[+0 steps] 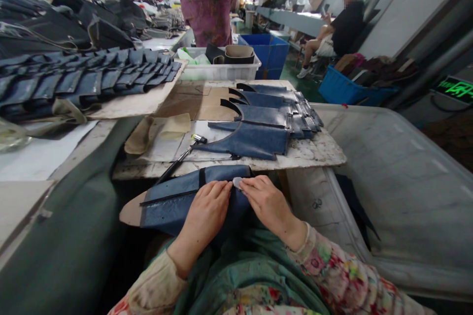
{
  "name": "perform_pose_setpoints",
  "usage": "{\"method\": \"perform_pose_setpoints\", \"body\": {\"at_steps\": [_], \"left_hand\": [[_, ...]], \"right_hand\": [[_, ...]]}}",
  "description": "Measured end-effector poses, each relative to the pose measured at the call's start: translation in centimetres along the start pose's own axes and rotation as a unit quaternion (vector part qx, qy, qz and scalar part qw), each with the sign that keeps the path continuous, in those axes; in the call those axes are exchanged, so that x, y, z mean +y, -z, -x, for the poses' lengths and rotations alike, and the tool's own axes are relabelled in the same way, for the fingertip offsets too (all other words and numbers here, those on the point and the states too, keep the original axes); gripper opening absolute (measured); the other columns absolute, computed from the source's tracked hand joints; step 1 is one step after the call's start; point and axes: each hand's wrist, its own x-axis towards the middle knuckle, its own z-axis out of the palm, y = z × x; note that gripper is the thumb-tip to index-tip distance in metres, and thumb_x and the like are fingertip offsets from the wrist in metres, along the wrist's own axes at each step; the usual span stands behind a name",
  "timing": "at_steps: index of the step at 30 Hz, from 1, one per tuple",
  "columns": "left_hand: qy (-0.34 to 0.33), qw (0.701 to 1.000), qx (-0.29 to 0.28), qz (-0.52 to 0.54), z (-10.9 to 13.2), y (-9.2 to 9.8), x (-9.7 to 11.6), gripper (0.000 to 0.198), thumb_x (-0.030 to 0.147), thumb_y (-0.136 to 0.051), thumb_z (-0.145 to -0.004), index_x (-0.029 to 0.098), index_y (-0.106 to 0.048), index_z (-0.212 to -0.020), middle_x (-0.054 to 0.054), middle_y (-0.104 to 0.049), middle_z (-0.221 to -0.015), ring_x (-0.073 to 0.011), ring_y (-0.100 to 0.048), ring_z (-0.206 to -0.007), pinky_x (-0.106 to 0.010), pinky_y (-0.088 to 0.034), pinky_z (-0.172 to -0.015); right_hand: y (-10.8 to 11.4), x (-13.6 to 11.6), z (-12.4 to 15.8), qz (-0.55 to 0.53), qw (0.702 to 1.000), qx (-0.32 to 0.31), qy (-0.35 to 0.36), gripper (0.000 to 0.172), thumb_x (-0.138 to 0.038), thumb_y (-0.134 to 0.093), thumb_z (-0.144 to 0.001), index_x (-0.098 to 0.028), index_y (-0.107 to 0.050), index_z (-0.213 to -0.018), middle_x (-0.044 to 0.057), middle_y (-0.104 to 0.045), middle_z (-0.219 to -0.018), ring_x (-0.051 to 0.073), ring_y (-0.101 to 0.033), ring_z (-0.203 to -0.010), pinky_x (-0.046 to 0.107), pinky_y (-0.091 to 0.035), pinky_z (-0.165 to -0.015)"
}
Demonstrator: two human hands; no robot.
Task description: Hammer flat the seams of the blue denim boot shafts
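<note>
pale disc [237, 183] between fingertips [226, 185]: partly covered, kind unclear | blue piece [166, 212] beneath left fingers [211, 190]: partly hidden | blue strips [70, 83], far left of fingers: edge-cut

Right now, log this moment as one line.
left hand: on blue workpiece | right hand: touching pale disc | hammer: on worktable | overlapping blue pieces: on worktable

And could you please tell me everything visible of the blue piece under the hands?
The blue piece looks like smooth leather, with a dark lengthwise strip and a crossband. It lies in front of the table; a tan tapered tip shows at left, perhaps a support. The left hand and right hand touch it, with a pale disc between.
</note>
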Motion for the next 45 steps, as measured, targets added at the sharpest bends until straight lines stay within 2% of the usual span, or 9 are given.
{"method": "perform_pose_setpoints", "body": {"at_steps": [5,9,13,19,27,31,40,45], "left_hand": [[0.003,0.999,0.013,-0.035,1.3,0.9,-1.2,0.029,0.015,-0.045,-0.088,0.012,-0.06,-0.113,-0.008,-0.066,-0.104,-0.021,-0.056,-0.096,-0.035,-0.044,-0.086],[0.011,0.998,0.03,-0.063,2.3,1.5,-1.6,0.028,0.014,-0.048,-0.087,0.013,-0.061,-0.112,-0.007,-0.066,-0.101,-0.0218,-0.054,-0.096,-0.037,-0.04,-0.089],[0.025,0.996,0.048,-0.077,2.7,1.6,-1.6,0.029,0.013,-0.05,-0.086,0.013,-0.061,-0.112,-0.007,-0.066,-0.103,-0.0227,-0.054,-0.097,-0.038,-0.038,-0.091],[0.046,0.994,0.06,-0.082,3.0,1.4,-1.1,0.029,0.012,-0.049,-0.085,0.014,-0.063,-0.11,-0.007,-0.067,-0.106,-0.0231,-0.054,-0.099,-0.038,-0.036,-0.091],[0.07,0.995,0.039,-0.067,4.8,1.8,-1.8,0.03,0.014,-0.046,-0.087,0.017,-0.059,-0.114,-0.004,-0.065,-0.118,-0.0233,-0.054,-0.103,-0.037,-0.036,-0.091],[0.109,0.986,0.072,-0.1,5.7,1.7,-2.3,0.031,0.019,-0.046,-0.09,0.014,-0.055,-0.119,-0.009,-0.063,-0.118,-0.0248,-0.054,-0.105,-0.037,-0.038,-0.09],[0.143,0.978,0.074,-0.132,6.4,1.6,-1.5,0.035,0.019,-0.048,-0.089,0.013,-0.053,-0.123,-0.011,-0.062,-0.12,-0.0252,-0.054,-0.107,-0.038,-0.038,-0.091],[0.141,0.979,0.067,-0.134,7.0,1.4,-1.6,0.036,0.019,-0.046,-0.089,0.015,-0.053,-0.124,-0.011,-0.062,-0.12,-0.0244,-0.054,-0.107,-0.037,-0.039,-0.088]], "right_hand": [[-0.8,-1.8,-0.8,0.029,0.999,-0.019,0.012,0.029,-0.017,-0.046,-0.092,-0.017,-0.061,-0.116,0.005,-0.064,-0.11,0.019,-0.051,-0.098,0.032,-0.05,-0.087],[-1.1,-2.9,-1.3,0.086,0.995,-0.038,0.02,0.028,-0.018,-0.048,-0.091,-0.017,-0.061,-0.116,0.006,-0.064,-0.11,0.019,-0.051,-0.097,0.031,-0.051,-0.082],[-1.1,-3.6,-1.8,0.142,0.988,-0.052,0.031,0.027,-0.018,-0.049,-0.091,-0.016,-0.06,-0.115,0.007,-0.064,-0.109,0.02,-0.053,-0.095,0.03,-0.052,-0.074],[-1.4,-4.5,-1.6,0.17,0.984,-0.046,0.036,0.031,-0.015,-0.049,-0.09,-0.014,-0.057,-0.119,0.008,-0.062,-0.113,0.02,-0.052,-0.096,0.03,-0.052,-0.072],[-2.8,-5.2,-2.0,0.085,0.994,-0.049,0.047,0.035,-0.012,-0.042,-0.091,-0.016,-0.055,-0.123,0.009,-0.06,-0.118,0.022,-0.051,-0.101,0.035,-0.053,-0.083],[-3.1,-5.2,-2.8,0.052,0.995,-0.062,0.059,0.033,-0.014,-0.043,-0.092,-0.016,-0.055,-0.122,0.01,-0.06,-0.115,0.022,-0.051,-0.103,0.036,-0.052,-0.086],[-1.9,-4.1,-3.2,-0.071,0.993,-0.075,0.061,0.029,-0.016,-0.048,-0.09,-0.017,-0.058,-0.117,0.007,-0.062,-0.107,0.019,-0.052,-0.099,0.033,-0.05,-0.089],[-0.8,-3.5,-3.4,-0.119,0.984,-0.11,0.074,0.027,-0.019,-0.047,-0.091,-0.018,-0.059,-0.115,0.005,-0.062,-0.107,0.017,-0.053,-0.098,0.033,-0.047,-0.09]]}}
